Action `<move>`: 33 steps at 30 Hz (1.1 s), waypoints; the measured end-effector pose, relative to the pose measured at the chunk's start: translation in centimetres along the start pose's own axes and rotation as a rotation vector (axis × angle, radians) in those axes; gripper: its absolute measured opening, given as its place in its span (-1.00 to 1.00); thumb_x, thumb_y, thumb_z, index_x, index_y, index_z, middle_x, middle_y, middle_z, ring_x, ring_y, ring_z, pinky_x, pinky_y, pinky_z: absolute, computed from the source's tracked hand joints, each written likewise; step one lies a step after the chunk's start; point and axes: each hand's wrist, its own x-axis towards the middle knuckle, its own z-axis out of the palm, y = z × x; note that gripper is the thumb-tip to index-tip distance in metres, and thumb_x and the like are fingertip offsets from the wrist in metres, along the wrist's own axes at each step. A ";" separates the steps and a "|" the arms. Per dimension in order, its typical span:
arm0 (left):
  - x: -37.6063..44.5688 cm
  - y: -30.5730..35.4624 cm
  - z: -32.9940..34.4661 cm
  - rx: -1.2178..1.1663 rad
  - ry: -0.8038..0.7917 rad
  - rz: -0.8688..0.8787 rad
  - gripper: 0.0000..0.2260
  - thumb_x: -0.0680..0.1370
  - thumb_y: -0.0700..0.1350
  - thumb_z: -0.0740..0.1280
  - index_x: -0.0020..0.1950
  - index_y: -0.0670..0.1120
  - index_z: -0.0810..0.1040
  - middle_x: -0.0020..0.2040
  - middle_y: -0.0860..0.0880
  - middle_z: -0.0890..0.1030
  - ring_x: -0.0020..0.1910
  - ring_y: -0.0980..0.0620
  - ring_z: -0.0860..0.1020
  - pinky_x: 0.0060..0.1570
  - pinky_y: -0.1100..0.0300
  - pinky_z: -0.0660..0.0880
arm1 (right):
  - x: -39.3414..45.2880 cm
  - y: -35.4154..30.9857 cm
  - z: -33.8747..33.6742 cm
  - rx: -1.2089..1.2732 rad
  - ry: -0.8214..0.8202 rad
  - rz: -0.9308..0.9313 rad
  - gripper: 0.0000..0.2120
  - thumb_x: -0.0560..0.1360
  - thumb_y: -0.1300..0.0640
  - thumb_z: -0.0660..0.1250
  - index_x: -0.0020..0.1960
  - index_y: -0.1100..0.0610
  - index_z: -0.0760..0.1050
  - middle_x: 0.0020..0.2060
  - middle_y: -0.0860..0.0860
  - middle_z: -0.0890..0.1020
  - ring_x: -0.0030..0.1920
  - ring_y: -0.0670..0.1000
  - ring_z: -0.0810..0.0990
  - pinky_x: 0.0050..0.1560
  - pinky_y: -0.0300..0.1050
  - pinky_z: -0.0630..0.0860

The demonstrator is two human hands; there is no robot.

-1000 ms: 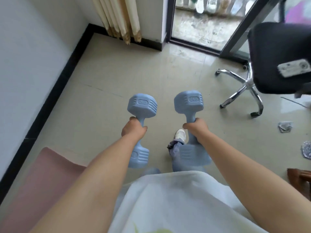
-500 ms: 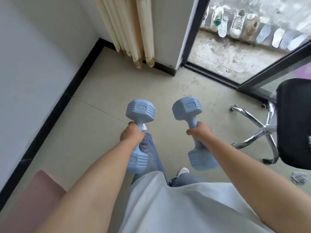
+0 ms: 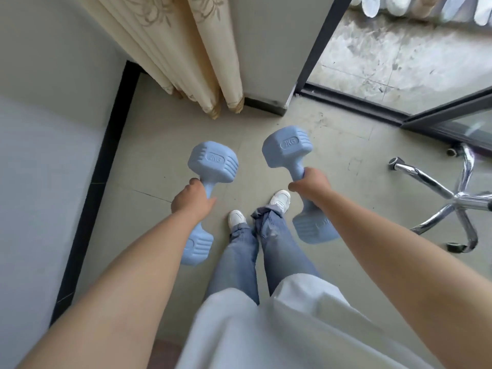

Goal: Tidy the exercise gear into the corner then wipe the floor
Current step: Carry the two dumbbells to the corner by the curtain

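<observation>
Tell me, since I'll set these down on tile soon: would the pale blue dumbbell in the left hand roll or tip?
The pale blue dumbbell probably won't roll far: its heads look flat-sided. Its moulded "2KG" mark suggests it is dense for its size. The left hand grips only the thin handle, so stood on end it might tip.

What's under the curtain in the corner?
Under the curtain's hem is bare tiled floor, with black skirting running along the wall beside it. Nothing is lying there. The wall and skirting directly behind the folds are covered, so they cannot be seen.
</observation>
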 end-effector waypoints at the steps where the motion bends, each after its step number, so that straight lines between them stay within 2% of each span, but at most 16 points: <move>1: 1.2 0.5 -0.2 0.046 -0.001 0.016 -0.55 0.56 0.00 0.28 0.29 -0.27 0.29 0.28 -0.21 0.48 0.27 -0.20 0.48 0.13 0.03 0.43 | 1.5 -0.4 -0.3 -0.020 -0.005 0.005 -0.81 0.43 0.22 0.29 -0.27 0.16 0.29 -0.40 0.01 0.34 -0.19 0.08 0.39 -0.42 -0.20 0.20; 3: 3.9 1.5 -0.1 0.140 -0.007 0.051 -0.55 0.56 0.00 0.28 0.29 -0.27 0.30 0.28 -0.21 0.48 0.27 -0.19 0.48 0.13 0.03 0.44 | 4.8 -0.9 -0.4 -0.060 -0.006 0.012 -0.77 0.43 0.22 0.29 -0.31 0.15 0.26 -0.41 0.02 0.35 -0.20 0.09 0.39 -0.44 -0.20 0.19; 5: 7.0 2.4 0.3 0.234 -0.018 0.097 -0.56 0.56 0.01 0.28 0.28 -0.27 0.31 0.27 -0.20 0.48 0.27 -0.19 0.49 0.13 0.03 0.44 | 7.9 -1.2 -0.4 -0.085 0.014 0.018 -0.83 0.43 0.22 0.30 -0.24 0.18 0.31 -0.34 0.06 0.41 -0.19 0.10 0.40 -0.45 -0.20 0.20; 7: 10.4 3.1 1.1 0.303 -0.037 0.155 -0.56 0.56 0.01 0.29 0.28 -0.26 0.32 0.27 -0.20 0.48 0.26 -0.19 0.49 0.13 0.02 0.45 | 10.8 -1.3 0.0 -0.115 0.027 0.022 -0.85 0.44 0.21 0.31 -0.15 0.19 0.33 -0.38 0.05 0.40 -0.19 0.10 0.41 -0.44 -0.20 0.20; 14: 25.9 4.6 6.8 0.537 -0.114 0.348 -0.55 0.57 0.03 0.27 0.31 -0.23 0.30 0.28 -0.18 0.49 0.26 -0.17 0.49 0.13 0.03 0.45 | 23.4 0.5 5.7 -0.176 0.075 0.078 -0.85 0.42 0.21 0.32 -0.12 0.18 0.34 -0.43 0.00 0.34 -0.20 0.10 0.42 -0.45 -0.22 0.21; 20: 39.8 5.2 12.6 0.722 -0.099 0.494 -0.57 0.56 0.02 0.28 0.31 -0.19 0.30 0.30 -0.14 0.48 0.27 -0.15 0.48 0.13 0.05 0.44 | 36.7 2.5 11.7 -0.185 0.092 0.087 -0.85 0.42 0.22 0.30 -0.21 0.18 0.32 -0.43 0.00 0.34 -0.22 0.10 0.41 -0.44 -0.22 0.21; 25: 48.8 7.0 15.3 0.879 -0.039 0.653 -0.59 0.56 -0.05 0.28 0.35 -0.16 0.30 0.33 -0.11 0.47 0.31 -0.11 0.47 0.18 0.08 0.43 | 46.1 2.1 14.0 -0.271 0.124 0.040 -0.76 0.44 0.20 0.30 -0.33 0.16 0.28 -0.41 0.02 0.37 -0.32 0.08 0.41 -0.46 -0.21 0.24; 28: 52.6 7.9 16.1 0.970 0.017 0.726 -0.58 0.55 -0.07 0.28 0.36 -0.16 0.30 0.32 -0.12 0.48 0.30 -0.12 0.48 0.18 0.07 0.43 | 49.5 1.1 14.4 -0.363 0.195 -0.047 -0.89 0.46 0.17 0.31 -0.16 0.17 0.39 -0.40 0.01 0.36 -0.22 0.10 0.43 -0.33 -0.17 0.30; 30: 54.3 8.3 16.2 1.005 0.049 0.753 -0.57 0.54 -0.06 0.30 0.35 -0.16 0.30 0.31 -0.12 0.48 0.30 -0.11 0.48 0.17 0.08 0.43 | 50.8 0.2 14.4 -0.412 0.250 -0.098 -0.90 0.46 0.18 0.31 -0.05 0.17 0.44 -0.37 0.02 0.38 -0.21 0.10 0.43 -0.38 -0.20 0.29; 33: 55.6 8.3 16.2 1.046 0.085 0.769 -0.57 0.54 -0.05 0.30 0.34 -0.16 0.30 0.31 -0.12 0.48 0.30 -0.10 0.48 0.15 0.09 0.44 | 52.6 -1.4 14.4 -0.468 0.302 -0.169 -0.89 0.45 0.19 0.31 -0.04 0.18 0.47 -0.36 0.03 0.40 -0.21 0.11 0.44 -0.29 -0.15 0.33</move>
